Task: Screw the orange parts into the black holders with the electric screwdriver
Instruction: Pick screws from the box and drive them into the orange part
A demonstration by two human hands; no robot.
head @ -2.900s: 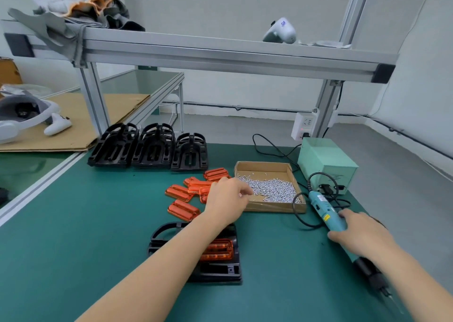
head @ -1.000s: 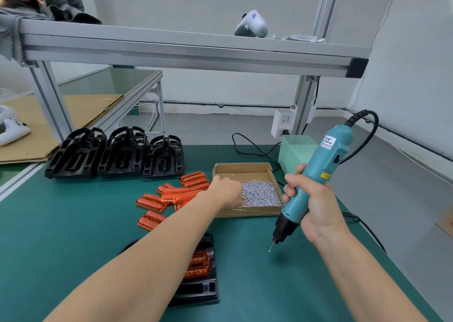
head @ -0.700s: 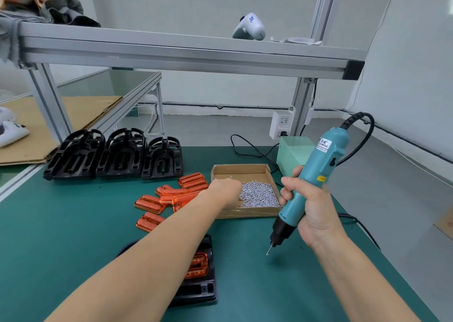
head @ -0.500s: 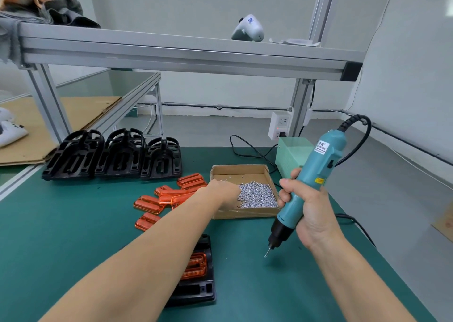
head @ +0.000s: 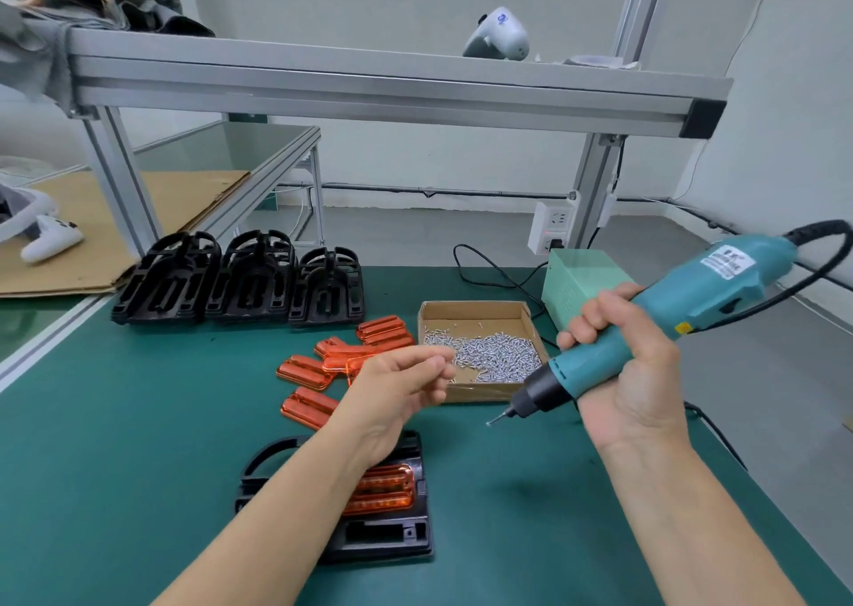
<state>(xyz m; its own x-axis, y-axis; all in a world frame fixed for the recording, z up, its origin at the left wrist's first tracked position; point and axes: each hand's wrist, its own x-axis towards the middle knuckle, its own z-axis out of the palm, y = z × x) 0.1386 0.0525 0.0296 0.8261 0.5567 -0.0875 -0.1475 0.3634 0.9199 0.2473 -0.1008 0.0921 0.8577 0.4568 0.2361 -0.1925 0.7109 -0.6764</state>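
A black holder (head: 387, 536) lies flat on the green mat near me, with an orange part (head: 385, 490) seated in it; my left forearm hides part of both. My left hand (head: 401, 386) hovers above the mat just left of the screw box, thumb and fingertips pinched on what looks like a small screw. My right hand (head: 632, 370) grips the teal electric screwdriver (head: 692, 301), which is tilted with its bit (head: 497, 420) pointing down-left toward my left hand. Several loose orange parts (head: 318, 367) lie behind the holder.
A cardboard box (head: 475, 312) of silver screws (head: 494, 356) sits behind my hands. Stacks of black holders (head: 249, 282) stand at the back left. A green power unit (head: 581, 277) and the screwdriver's cable are at the right. An aluminium beam (head: 369, 93) crosses overhead.
My left hand has come out of the screw box toward me and turned with its fingers pinched. The screwdriver has tilted flatter, and its bit has swung toward my left hand.
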